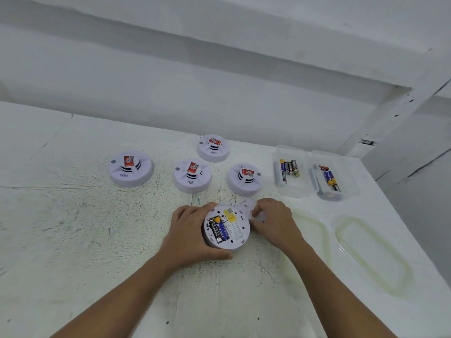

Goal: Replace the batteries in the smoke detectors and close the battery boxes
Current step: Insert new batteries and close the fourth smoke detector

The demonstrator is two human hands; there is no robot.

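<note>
Your left hand [189, 236] grips the upturned detector [227, 228] near the table's front, batteries showing. Your right hand [272, 220] pinches its cover [250, 206]; next, seat it squarely. Four detectors [192, 175] wait behind.

Bare workshop: scuffed white bench [97, 228]; plain walls [170, 81]

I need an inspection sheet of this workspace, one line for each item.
Surface: white table, scuffed and stained.
Job's things: open detector lies face down, batteries showing; its cover is off; four detectors stand behind; two clear boxes hold batteries.
Clutter: two clear lids lie flat at right.
Grippers: left hand steadies the open detector; right hand holds the cover.
Cables: nothing seen.
Surroundings: white wall.
</note>
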